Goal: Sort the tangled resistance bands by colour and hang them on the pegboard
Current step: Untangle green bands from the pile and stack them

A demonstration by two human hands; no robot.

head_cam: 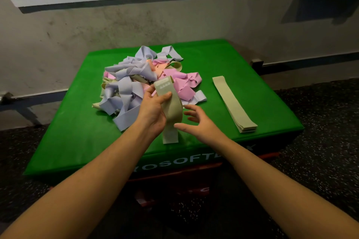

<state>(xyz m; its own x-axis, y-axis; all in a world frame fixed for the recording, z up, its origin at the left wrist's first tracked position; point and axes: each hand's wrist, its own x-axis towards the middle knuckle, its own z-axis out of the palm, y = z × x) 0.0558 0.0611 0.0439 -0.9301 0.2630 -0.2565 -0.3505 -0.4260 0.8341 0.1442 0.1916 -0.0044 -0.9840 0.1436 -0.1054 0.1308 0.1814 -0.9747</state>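
Sorting step: the left hand (153,108) pinches a beige band (171,110), the right hand (198,122) approaches with fingers spread, likely to flatten it for the beige stack (233,103) beside the tangled pile (143,81).

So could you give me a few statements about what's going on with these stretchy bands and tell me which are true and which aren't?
1. The left hand grips a beige band. True.
2. The right hand grips a pink band. False: its fingers are spread open beside the beige band's lower part, holding nothing.
3. A neat stack of beige bands lies right of the tangled pile. True.
4. The tangled pile holds only lilac bands. False: pink, peach and beige bands are mixed in too.
5. The bands lie on a red box. False: they lie on a green padded box.
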